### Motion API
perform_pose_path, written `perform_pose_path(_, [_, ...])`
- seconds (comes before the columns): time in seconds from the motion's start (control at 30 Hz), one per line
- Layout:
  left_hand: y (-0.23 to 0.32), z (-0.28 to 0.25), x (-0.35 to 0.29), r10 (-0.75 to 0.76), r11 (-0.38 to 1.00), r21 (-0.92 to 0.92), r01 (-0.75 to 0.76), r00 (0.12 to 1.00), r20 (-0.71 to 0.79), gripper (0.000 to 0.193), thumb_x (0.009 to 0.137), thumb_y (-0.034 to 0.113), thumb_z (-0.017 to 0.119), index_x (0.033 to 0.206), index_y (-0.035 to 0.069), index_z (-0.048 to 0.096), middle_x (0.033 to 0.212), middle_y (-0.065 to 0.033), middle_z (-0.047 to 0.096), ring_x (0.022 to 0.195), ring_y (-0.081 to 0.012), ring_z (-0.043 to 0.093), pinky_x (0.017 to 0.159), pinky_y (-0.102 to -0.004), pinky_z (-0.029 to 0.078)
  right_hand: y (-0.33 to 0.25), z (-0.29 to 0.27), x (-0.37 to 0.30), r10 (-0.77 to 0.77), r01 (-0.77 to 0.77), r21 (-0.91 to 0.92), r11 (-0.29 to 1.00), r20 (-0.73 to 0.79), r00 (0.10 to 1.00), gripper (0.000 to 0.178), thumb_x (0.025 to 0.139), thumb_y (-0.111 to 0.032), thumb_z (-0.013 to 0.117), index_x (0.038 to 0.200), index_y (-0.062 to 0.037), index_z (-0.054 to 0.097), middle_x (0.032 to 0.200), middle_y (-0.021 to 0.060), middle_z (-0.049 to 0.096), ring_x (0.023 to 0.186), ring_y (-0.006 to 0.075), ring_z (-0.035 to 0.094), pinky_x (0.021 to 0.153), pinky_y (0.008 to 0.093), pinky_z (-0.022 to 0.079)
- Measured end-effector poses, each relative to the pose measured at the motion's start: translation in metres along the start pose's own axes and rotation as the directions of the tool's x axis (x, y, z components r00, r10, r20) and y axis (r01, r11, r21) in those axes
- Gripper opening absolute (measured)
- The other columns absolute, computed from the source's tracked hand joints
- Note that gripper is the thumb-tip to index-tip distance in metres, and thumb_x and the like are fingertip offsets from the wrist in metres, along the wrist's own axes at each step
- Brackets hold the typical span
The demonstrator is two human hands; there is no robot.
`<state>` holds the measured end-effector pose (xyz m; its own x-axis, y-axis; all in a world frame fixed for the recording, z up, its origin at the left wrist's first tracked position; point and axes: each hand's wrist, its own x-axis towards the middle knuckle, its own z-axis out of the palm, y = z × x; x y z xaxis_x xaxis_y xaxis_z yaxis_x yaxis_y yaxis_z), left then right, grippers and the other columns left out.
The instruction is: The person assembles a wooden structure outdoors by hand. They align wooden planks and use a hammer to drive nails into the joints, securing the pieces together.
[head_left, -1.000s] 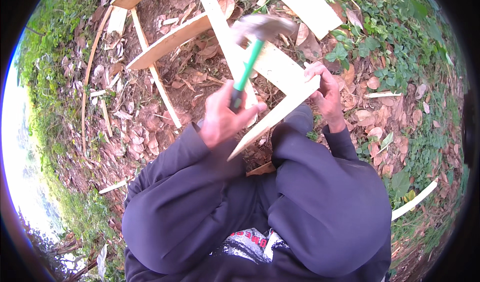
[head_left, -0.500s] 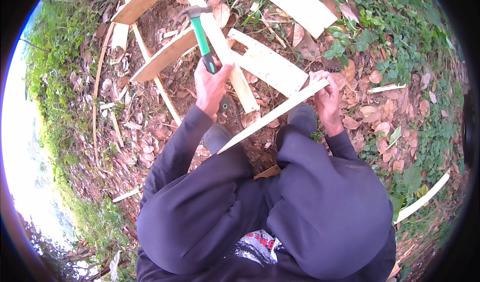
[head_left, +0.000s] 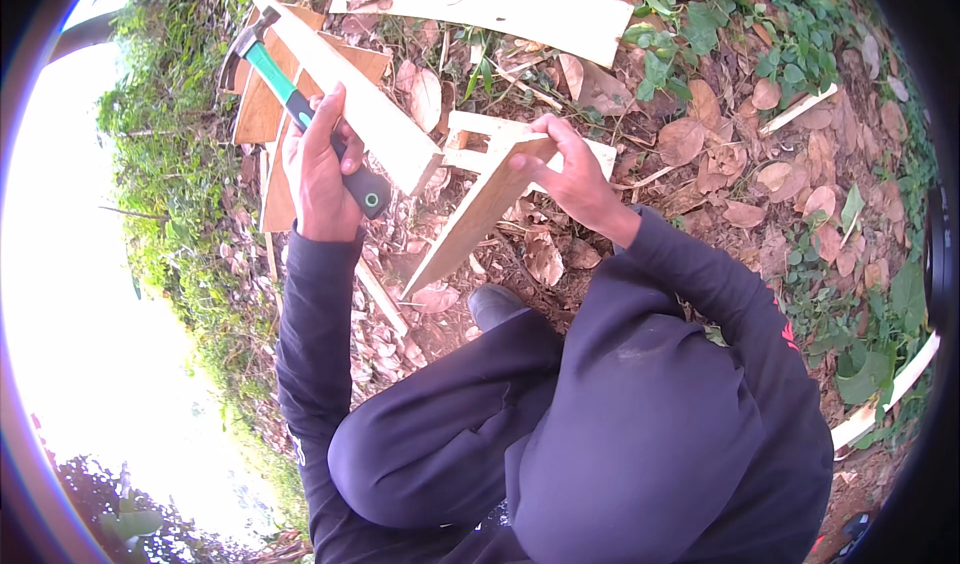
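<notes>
My left hand (head_left: 322, 179) is closed round the dark grip of a claw hammer (head_left: 275, 76) with a green shaft, its metal head pointing up and left. Beside its fingers runs a long pale wooden beam (head_left: 345, 94); whether the hand also bears on this beam I cannot tell. In my right hand (head_left: 580, 179) is a short wooden board (head_left: 480, 214), pinched near its upper end between thumb and fingers. The board slants down to the left, its lower end close to the beam's near end but apart from it.
Broad wooden slats (head_left: 270, 104) lie behind the beam at the upper left. A wide pale plank (head_left: 480, 4) rests on the leaves at the far side. Pale wood strips (head_left: 800, 109) lie at the right. My boot (head_left: 495, 307) stands on leaf-littered ground; green plants (head_left: 180, 204) grow at the left.
My right hand has brought the board forward and left, turning its broad face into view. The left hand has shifted left with the hammer, and the beam now sits further left. The view has shifted.
</notes>
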<state>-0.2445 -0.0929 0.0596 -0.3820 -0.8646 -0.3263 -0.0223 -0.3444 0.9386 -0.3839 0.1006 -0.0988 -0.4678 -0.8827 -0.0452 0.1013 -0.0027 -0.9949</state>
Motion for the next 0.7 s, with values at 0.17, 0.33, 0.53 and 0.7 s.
perform_pose_path(0.17, [-0.016, 0.015, 0.005, -0.003, 0.997, 0.083, 0.004, 1.0, -0.016, 0.016, 0.099, 0.014, 0.065, 0.087, 0.009, 0.056, 0.07, 0.0037, 0.052, 0.045, -0.0013, 0.04, 0.039, -0.0165, 0.03, 0.03, -0.002, 0.016, -0.132, 0.133, -0.058, 0.989, 0.033, 0.991, 0.043, 0.093, -0.04, 0.072, 0.105, -0.0028, 0.054, 0.099, 0.0109, 0.053, 0.097, 0.0227, 0.052, 0.09, 0.0358, 0.041])
perform_pose_path(0.33, [-0.044, 0.018, 0.011, -0.039, 0.997, 0.067, 0.038, 0.999, 0.005, 0.016, 0.096, 0.011, 0.069, 0.092, 0.013, 0.054, 0.071, 0.0008, 0.058, 0.045, -0.0037, 0.045, 0.037, -0.017, 0.027, 0.041, -0.007, 0.013, -0.162, 0.169, -0.112, 0.979, 0.062, 0.985, 0.04, 0.096, -0.042, 0.065, 0.104, -0.0043, 0.052, 0.097, 0.0101, 0.053, 0.099, 0.0256, 0.057, 0.117, 0.0496, 0.028])
perform_pose_path(0.53, [-0.054, 0.025, 0.017, 0.003, 0.997, 0.077, -0.003, 1.0, 0.0, 0.016, 0.097, 0.01, 0.069, 0.094, 0.013, 0.053, 0.074, 0.0009, 0.058, 0.046, -0.0033, 0.046, 0.037, -0.0173, 0.026, 0.046, -0.006, 0.009, -0.181, 0.181, -0.014, 0.983, 0.018, 0.983, 0.04, 0.096, -0.042, 0.063, 0.104, -0.0038, 0.052, 0.097, 0.0112, 0.054, 0.104, 0.0302, 0.057, 0.122, 0.0549, 0.017])
perform_pose_path(0.7, [-0.06, 0.027, 0.017, 0.018, 0.995, 0.098, -0.019, 1.0, 0.014, 0.017, 0.096, 0.01, 0.069, 0.094, 0.013, 0.052, 0.071, 0.0016, 0.056, 0.046, -0.0032, 0.045, 0.038, -0.0176, 0.025, 0.044, -0.011, 0.002, -0.167, 0.166, 0.04, 0.985, 0.044, 0.985, 0.033, 0.098, -0.038, 0.059, 0.103, -0.0061, 0.05, 0.097, 0.0064, 0.052, 0.104, 0.0226, 0.054, 0.124, 0.0515, 0.013])
